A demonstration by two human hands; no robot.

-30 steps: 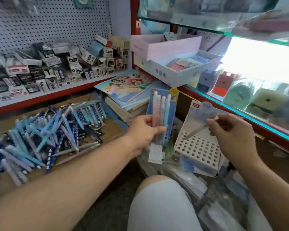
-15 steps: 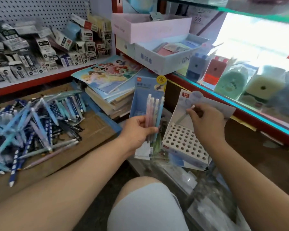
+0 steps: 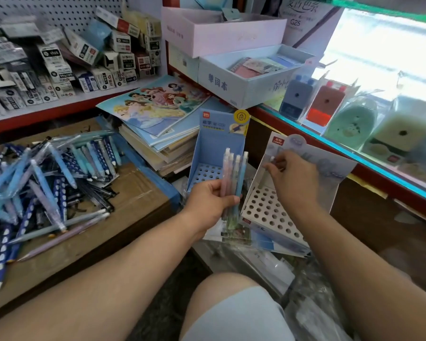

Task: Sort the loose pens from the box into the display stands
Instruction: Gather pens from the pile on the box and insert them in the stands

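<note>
Your left hand (image 3: 208, 203) is just to the left of the white stand (image 3: 263, 212). Its fingers are curled around a small bundle of pens (image 3: 234, 175), with the thumb lying across the front of them. The pens are pastel coloured and stand nearly upright, their tops rising above your hand.

Your right hand (image 3: 293, 178) is over the rear part of the white stand, close to its tall back card. The fingers are bent together and pinch a thin pale pen (image 3: 271, 159). Only a short piece of it shows at the fingertips, so I cannot tell if its tip is already in a hole. The holes of the white stand that can be seen have no pens in them.

The blue stand (image 3: 217, 148) is just to the left of the white stand and a little behind it, partly hidden by the bundle. Its holed floor also holds no pens.

Well to the left of the white stand, a big pile of loose pens (image 3: 47, 178), mostly blue, lies on the brown cardboard box (image 3: 133, 193). A stack of books (image 3: 158, 124) lies behind and to the left of the white stand. In front of the white stand, clear plastic wrappers (image 3: 276, 267) lie next to your knee (image 3: 231, 303).
</note>
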